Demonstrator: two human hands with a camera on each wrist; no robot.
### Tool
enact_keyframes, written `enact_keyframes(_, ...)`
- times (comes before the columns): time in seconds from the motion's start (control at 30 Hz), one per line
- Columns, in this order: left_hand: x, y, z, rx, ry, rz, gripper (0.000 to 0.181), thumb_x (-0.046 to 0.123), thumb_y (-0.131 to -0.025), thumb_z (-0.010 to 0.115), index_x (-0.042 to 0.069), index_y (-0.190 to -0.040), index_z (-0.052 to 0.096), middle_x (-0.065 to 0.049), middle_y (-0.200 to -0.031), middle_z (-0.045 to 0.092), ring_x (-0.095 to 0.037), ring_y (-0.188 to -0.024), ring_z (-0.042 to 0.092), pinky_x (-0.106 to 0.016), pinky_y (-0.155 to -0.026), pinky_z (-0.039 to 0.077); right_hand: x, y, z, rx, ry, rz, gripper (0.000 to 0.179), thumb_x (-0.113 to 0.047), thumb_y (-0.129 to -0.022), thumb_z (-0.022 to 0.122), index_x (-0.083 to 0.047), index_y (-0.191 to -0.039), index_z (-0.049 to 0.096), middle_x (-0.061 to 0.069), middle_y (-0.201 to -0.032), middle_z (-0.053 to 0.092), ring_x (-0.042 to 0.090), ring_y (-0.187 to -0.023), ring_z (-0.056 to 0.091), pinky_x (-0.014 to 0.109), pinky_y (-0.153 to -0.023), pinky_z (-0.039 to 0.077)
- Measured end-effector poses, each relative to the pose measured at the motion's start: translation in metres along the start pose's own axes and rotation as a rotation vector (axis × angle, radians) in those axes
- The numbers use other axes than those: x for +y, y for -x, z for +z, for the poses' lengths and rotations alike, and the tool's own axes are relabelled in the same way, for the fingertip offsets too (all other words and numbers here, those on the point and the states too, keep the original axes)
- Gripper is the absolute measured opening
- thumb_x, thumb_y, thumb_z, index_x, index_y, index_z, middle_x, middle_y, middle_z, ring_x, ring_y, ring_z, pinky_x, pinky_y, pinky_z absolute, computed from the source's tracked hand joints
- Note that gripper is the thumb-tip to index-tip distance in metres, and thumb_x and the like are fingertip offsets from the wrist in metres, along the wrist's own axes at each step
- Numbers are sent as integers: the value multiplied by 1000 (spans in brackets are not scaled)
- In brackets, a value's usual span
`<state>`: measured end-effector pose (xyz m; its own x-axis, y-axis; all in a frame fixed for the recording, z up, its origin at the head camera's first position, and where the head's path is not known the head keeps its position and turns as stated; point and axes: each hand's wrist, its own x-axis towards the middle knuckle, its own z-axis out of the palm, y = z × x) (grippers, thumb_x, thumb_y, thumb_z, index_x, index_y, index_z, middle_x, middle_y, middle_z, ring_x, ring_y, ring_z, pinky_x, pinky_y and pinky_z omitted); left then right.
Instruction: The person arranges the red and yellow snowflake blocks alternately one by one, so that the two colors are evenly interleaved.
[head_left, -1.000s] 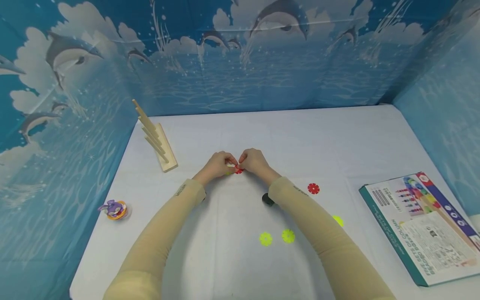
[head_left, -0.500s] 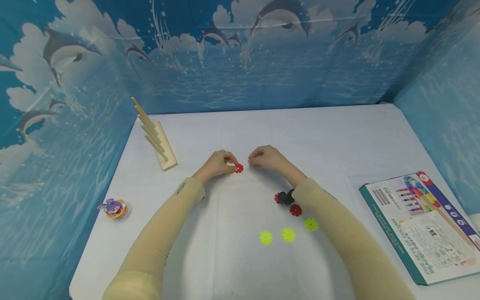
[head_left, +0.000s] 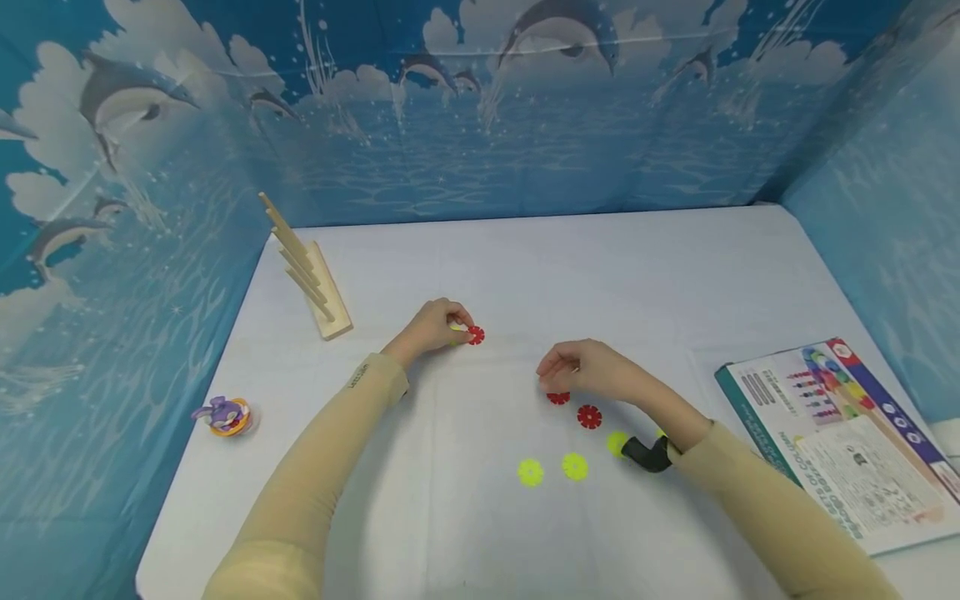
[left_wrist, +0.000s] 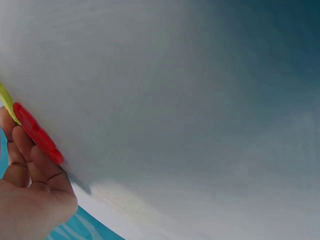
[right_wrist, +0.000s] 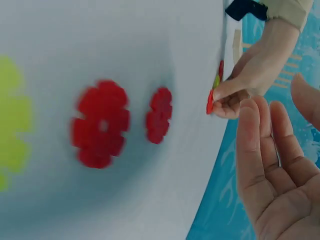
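My left hand [head_left: 431,327] pinches a joined string of notched plastic discs, with a red disc [head_left: 476,335] at its end and a yellow disc [left_wrist: 7,103] behind. The right wrist view shows another red disc [right_wrist: 221,68] farther along that string. My right hand [head_left: 592,368] holds nothing; its fingers are loosely extended beside a red disc [head_left: 558,399], partly hidden under the fingertips. Another red disc [head_left: 589,417] lies just nearer. Several yellow discs [head_left: 575,466] lie in front of these, two of them partly covered by the black wrist camera [head_left: 647,456].
A wooden stand with upright pegs [head_left: 330,304] is at the back left. A purple toy figure in an orange ring [head_left: 231,416] sits at the left edge. A flat printed box [head_left: 840,442] lies at the right, close to the right sleeve [head_left: 772,500].
My right hand has drawn away from the left hand, rightward and nearer to me, to the loose red discs. My left hand stays in place with its joined discs.
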<state>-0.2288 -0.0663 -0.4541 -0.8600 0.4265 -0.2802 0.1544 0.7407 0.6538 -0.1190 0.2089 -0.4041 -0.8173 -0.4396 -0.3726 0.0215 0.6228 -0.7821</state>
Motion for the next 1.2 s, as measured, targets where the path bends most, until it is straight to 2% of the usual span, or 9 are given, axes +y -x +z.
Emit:
enact_keyframes(0.13,1,0,-1,2,-4,2,19,17,-87,76,10,-103,71,-8,-108,62,-23,-104,52,-37,-99,43,9,23,10,-42,-8,-33,23,-18,-86,74,-7,-106,68,-1,-92,70,19,-83,64,27,-74,51)
enact_keyframes(0.23,1,1,-2,0,-9,1,18,17,-87,75,10,-103,71,-8,-108,61,-23,-104,51,-37,-98,43,16,37,19,-44,26,-49,21,-18,-84,77,-9,-101,68,-3,-87,67,15,-79,61,24,-71,51)
enact_keyframes(0.47,2,-1,-3,5,-8,0,19,17,-87,75,10,-104,71,-8,-108,61,-23,-103,50,-37,-97,42,31,57,40,-29,68,-63,27,-21,-77,84,-14,-98,69,-5,-91,66,9,-82,60,21,-73,52)
enact_keyframes(0.7,1,-4,-4,5,-14,-10,19,18,-87,76,11,-104,71,-7,-109,61,-23,-104,51,-37,-98,42,37,61,57,50,148,-87,30,-18,-73,86,-15,-97,67,-6,-90,63,9,-80,57,19,-70,52)
enact_keyframes(1.0,0,-2,-2,4,-13,5,18,18,-87,75,10,-103,71,-7,-107,62,-24,-105,52,-36,-97,42,31,62,72,113,278,-25,32,-7,-70,87,-15,-92,65,-6,-80,51,10,-73,48,20,-63,46)
enact_keyframes(1.2,0,-3,1,7,-23,8,17,18,-87,75,10,-102,71,-7,-106,62,-24,-104,52,-36,-96,42,29,63,76,127,314,9,32,-8,-68,87,-17,-88,64,-7,-76,49,9,-72,46,20,-62,44)
